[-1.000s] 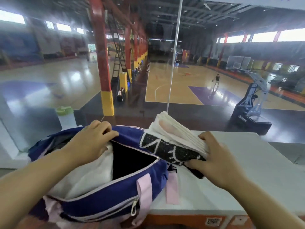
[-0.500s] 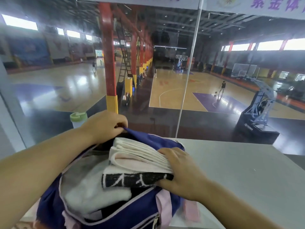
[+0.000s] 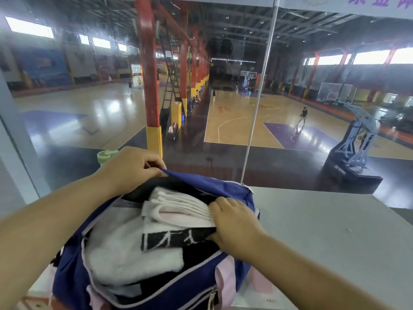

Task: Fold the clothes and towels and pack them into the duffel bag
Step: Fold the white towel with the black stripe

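A blue duffel bag point(image 3: 207, 185) with pink straps stands open on the grey table point(image 3: 335, 238). My left hand point(image 3: 130, 167) grips the far edge of its opening and holds it up. My right hand point(image 3: 232, 222) holds a folded white and pink towel point(image 3: 178, 208) with a black patterned band, pressed down inside the bag at its right end. A folded white towel point(image 3: 127, 249) lies in the bag's left half, with dark clothing under it.
A bottle with a green lid point(image 3: 106, 155) stands behind the bag at the left, partly hidden by my left hand. A glass wall runs along the table's far edge, with a basketball hall below. Bare table top extends to the right.
My right hand has carried the folded towel from the table beside the bag into the bag's opening. My left hand shifted along the rim to the far edge and keeps it open.
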A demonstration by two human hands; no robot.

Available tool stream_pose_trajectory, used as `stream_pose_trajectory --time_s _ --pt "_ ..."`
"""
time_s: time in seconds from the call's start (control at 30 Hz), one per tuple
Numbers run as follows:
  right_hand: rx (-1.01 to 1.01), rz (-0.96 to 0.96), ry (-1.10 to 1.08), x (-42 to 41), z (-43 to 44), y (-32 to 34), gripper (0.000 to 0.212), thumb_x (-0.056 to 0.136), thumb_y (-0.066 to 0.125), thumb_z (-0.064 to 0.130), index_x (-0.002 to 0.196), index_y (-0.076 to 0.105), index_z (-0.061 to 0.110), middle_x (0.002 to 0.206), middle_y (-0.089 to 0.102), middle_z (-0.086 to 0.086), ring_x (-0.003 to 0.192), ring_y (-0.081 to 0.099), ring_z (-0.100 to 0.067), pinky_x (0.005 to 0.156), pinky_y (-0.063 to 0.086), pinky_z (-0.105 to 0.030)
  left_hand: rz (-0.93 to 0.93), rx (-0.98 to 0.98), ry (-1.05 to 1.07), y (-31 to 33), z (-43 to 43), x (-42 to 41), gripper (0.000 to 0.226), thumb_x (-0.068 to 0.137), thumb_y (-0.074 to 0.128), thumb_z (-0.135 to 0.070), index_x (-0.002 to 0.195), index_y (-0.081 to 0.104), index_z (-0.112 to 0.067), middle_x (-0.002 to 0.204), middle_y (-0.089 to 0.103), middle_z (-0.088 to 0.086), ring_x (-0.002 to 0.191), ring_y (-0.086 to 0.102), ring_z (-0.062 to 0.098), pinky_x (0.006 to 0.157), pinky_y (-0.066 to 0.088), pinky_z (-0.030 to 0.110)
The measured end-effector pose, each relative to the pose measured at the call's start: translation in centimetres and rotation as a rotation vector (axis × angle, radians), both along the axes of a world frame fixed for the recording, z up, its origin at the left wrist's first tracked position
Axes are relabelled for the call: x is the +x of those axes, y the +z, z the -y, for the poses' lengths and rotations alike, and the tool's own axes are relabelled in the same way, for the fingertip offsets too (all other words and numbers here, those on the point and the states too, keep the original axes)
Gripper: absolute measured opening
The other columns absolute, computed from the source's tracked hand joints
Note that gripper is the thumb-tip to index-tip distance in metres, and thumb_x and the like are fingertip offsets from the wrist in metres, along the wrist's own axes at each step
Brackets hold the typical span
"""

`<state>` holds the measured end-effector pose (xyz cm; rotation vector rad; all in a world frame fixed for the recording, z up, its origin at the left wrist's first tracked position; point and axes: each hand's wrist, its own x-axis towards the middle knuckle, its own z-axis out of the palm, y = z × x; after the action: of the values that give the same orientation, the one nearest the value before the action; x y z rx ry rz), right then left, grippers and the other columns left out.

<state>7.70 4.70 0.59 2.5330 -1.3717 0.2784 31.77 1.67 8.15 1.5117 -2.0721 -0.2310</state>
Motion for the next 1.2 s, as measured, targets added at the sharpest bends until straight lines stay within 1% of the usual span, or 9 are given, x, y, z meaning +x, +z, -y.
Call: stream_pose_trajectory --time_s 0.17,0.33,0.4,0.47,0.6,0.67,0.8,1.03,1.2 --pt "0.126 -0.122 -0.064 -2.1 -0.8 2.6 0.034 0.078 0.065 0.026 0.108 0.054 0.014 0.114 0.055 -0.004 0.103 0.055 -0.026 0.084 0.042 -0.037 0.059 -0.038 0.034 0.1 -0.5 -0.9 0.004 0.081 0.069 -0.026 0.082 0.072 -0.025 0.079 0.071 -0.005 0.078 0.061 0.011 0.074 0.046 0.027" --pt "0.248 -0.111 -0.165 -1.9 -1.1 1.6 0.091 0.077 0.070 0.036 0.147 0.018 0.011 0.144 0.032 -0.006 0.127 0.039 -0.027 0.098 0.041 -0.042 0.107 -0.100 -0.006 -0.8 -1.4 -2.2 0.003 0.082 0.069 -0.023 0.084 0.070 -0.021 0.083 0.068 -0.007 0.077 0.060 0.013 0.076 0.050 0.038" --pt "0.223 0.004 -0.135 -1.9 -2.0 2.2 0.095 0.076 0.065 0.055 0.148 0.017 0.014 0.147 0.029 -0.002 0.132 0.033 -0.025 0.103 0.037 -0.044 0.074 -0.144 -0.007 -1.1 -2.0 -2.4 0.005 0.080 0.071 -0.025 0.083 0.069 -0.021 0.082 0.064 -0.008 0.077 0.059 0.010 0.075 0.050 0.034" --pt "0.046 0.111 -0.029 -1.9 -2.8 2.4 0.070 0.079 0.052 0.062 0.133 0.045 0.017 0.134 0.047 0.000 0.121 0.046 -0.024 0.097 0.044 -0.042 0.063 -0.194 -0.007 -1.6 -2.7 -2.3 0.009 0.081 0.070 -0.027 0.085 0.067 -0.020 0.083 0.062 -0.009 0.078 0.058 0.010 0.072 0.047 0.025" --pt "0.025 0.232 0.142 -0.8 -3.7 1.6 0.035 0.088 0.041 0.042 0.090 0.067 0.018 0.093 0.068 0.004 0.082 0.065 -0.020 0.063 0.057 -0.035 0.107 -0.256 -0.021 -3.0 -4.7 -1.6 0.015 0.081 0.066 -0.038 0.086 0.065 -0.023 0.085 0.058 -0.010 0.080 0.053 0.011 0.072 0.041 0.023" --pt "0.079 0.231 0.153 0.4 -3.6 1.3 0.034 0.092 0.041 0.038 0.098 0.068 0.018 0.101 0.067 0.000 0.089 0.065 -0.024 0.071 0.055 -0.038 0.169 -0.248 -0.009 -4.2 -5.8 -1.4 0.025 0.079 0.056 -0.049 0.085 0.065 -0.026 0.087 0.056 -0.012 0.080 0.052 0.011 0.074 0.043 0.027" --pt "0.283 0.232 -0.026 2.1 -2.6 0.7 0.039 0.099 0.036 0.040 0.132 0.048 0.024 0.142 0.042 -0.004 0.128 0.040 -0.025 0.100 0.037 -0.038 0.346 -0.205 0.007 -6.6 -8.4 -1.4 0.034 0.079 0.044 -0.053 0.088 0.066 -0.030 0.090 0.058 -0.013 0.082 0.055 0.012 0.072 0.042 0.029" --pt "0.487 -0.165 -0.086 2.8 -2.0 1.1 0.076 0.085 0.052 0.057 0.148 0.022 0.027 0.157 0.016 -0.009 0.137 0.030 -0.030 0.109 0.031 -0.043 0.353 -0.059 0.043 -8.2 -10.1 -0.2 0.044 0.075 0.045 -0.063 0.104 0.065 -0.035 0.108 0.059 -0.009 0.098 0.055 0.015 0.086 0.046 0.036" --pt "0.520 -0.228 -0.086 2.2 -2.2 -0.2 0.085 0.081 0.055 0.063 0.148 0.009 0.040 0.160 -0.001 -0.002 0.143 0.019 -0.028 0.113 0.025 -0.042 0.372 0.078 -0.045 -9.2 -10.1 -0.7 0.050 0.076 0.039 -0.068 0.116 0.058 -0.043 0.129 0.050 -0.012 0.121 0.042 0.013 0.100 0.040 0.035"
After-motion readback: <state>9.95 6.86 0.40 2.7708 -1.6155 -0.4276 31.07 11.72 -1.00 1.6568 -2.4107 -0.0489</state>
